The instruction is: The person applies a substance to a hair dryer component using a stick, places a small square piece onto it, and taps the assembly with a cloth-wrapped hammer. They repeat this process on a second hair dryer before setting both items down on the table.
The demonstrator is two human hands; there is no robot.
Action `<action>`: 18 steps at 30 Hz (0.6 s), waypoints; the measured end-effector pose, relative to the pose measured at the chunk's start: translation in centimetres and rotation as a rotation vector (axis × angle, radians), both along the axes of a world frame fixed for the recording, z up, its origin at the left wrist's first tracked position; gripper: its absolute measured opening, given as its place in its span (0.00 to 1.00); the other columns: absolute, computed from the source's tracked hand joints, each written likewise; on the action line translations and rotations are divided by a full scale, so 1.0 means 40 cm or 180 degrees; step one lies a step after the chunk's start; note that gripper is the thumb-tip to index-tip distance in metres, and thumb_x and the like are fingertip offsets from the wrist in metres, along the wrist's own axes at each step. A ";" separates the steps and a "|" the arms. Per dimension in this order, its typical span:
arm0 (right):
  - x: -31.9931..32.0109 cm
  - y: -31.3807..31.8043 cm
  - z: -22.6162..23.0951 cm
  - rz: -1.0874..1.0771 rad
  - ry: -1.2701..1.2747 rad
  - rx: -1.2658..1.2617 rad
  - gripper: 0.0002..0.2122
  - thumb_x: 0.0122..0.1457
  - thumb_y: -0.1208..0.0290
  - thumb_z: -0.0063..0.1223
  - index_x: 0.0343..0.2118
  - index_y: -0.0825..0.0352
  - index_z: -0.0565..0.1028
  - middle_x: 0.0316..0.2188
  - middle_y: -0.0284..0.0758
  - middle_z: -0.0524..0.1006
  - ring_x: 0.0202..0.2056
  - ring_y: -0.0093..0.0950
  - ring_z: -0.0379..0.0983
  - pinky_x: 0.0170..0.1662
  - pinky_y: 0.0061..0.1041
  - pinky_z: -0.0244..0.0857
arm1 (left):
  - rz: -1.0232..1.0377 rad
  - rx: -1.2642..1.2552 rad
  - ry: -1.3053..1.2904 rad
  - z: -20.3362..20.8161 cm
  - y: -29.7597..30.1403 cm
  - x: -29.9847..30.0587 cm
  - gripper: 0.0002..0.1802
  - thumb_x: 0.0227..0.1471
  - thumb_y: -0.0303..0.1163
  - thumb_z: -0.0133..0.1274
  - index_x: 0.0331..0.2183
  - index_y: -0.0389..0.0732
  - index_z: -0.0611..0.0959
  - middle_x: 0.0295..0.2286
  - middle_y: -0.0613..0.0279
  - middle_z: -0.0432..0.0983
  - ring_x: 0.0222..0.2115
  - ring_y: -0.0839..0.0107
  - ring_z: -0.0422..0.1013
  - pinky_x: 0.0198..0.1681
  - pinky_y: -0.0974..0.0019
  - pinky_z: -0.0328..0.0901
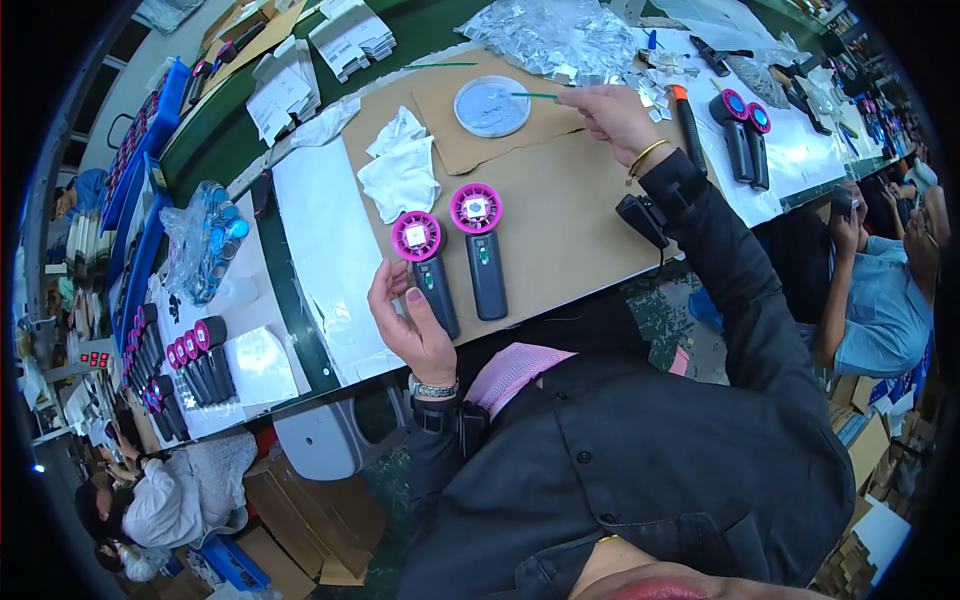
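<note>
A thin green stick (538, 95) is pinched in my right hand (615, 120), with its far end over a round white dish (490, 128) of pale paste. Whether the tip touches the paste is too small to tell. Nearer me lie two handheld fans with pink round heads and dark grey handles. The left fan (437, 300) and the right fan (487, 280) both have a white square at the centre of the head; the right one's carries a grey patch. My left hand (412, 325) rests beside the left fan's handle, fingers apart, perhaps touching it.
Brown cardboard (560, 220) covers the bench under the fans. A crumpled white cloth (400, 170) lies left of the dish. Clear plastic bags (550, 40) are heaped at the back. More fans (738, 140) lie to the right, near an orange-and-black tool (688, 125). Other people sit on both sides.
</note>
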State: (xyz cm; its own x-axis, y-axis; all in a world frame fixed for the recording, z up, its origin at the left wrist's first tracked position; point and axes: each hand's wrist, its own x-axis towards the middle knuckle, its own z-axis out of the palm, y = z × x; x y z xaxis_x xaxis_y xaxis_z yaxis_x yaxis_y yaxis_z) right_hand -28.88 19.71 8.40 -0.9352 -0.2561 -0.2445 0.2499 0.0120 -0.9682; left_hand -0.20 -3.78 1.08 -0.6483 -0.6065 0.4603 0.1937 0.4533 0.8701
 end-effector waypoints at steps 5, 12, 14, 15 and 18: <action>0.011 0.005 0.029 0.0036 -0.0203 -0.0245 0.07 0.68 0.70 0.65 0.40 0.70 0.83 0.21 0.18 0.59 0.21 0.12 0.49 0.24 0.20 0.44 | 0.0043 -0.0046 -0.0060 -0.002 0.003 0.007 0.28 0.72 0.41 0.51 0.62 0.30 0.73 0.50 0.48 0.78 0.50 0.62 0.74 0.56 0.58 0.68; 0.005 0.012 0.050 0.0173 -0.0521 -0.0806 0.08 0.68 0.70 0.65 0.42 0.70 0.83 0.21 0.19 0.59 0.22 0.13 0.49 0.24 0.19 0.44 | 0.0055 -0.0102 -0.0055 0.000 0.005 0.001 0.27 0.72 0.40 0.50 0.62 0.30 0.74 0.50 0.48 0.78 0.49 0.61 0.74 0.55 0.58 0.68; 0.009 0.008 0.059 0.0198 -0.0573 -0.0881 0.08 0.67 0.70 0.65 0.41 0.70 0.83 0.21 0.19 0.59 0.22 0.14 0.50 0.25 0.20 0.44 | 0.0055 -0.0078 -0.0056 0.001 0.005 0.001 0.27 0.72 0.39 0.50 0.62 0.29 0.74 0.50 0.48 0.78 0.49 0.60 0.74 0.55 0.57 0.68; 0.014 0.010 0.063 0.0227 -0.0585 -0.0919 0.09 0.69 0.70 0.64 0.44 0.71 0.82 0.21 0.19 0.58 0.22 0.13 0.49 0.25 0.19 0.44 | 0.0055 -0.0064 -0.0057 0.001 0.006 0.000 0.27 0.72 0.39 0.51 0.62 0.29 0.74 0.50 0.48 0.78 0.49 0.60 0.74 0.55 0.57 0.68; 0.048 0.005 0.098 0.0340 -0.0636 -0.0978 0.11 0.71 0.71 0.61 0.50 0.72 0.81 0.23 0.18 0.56 0.22 0.11 0.48 0.24 0.17 0.44 | 0.0048 -0.0066 -0.0072 0.001 0.004 0.000 0.27 0.71 0.38 0.52 0.62 0.29 0.74 0.50 0.47 0.78 0.49 0.60 0.74 0.55 0.57 0.68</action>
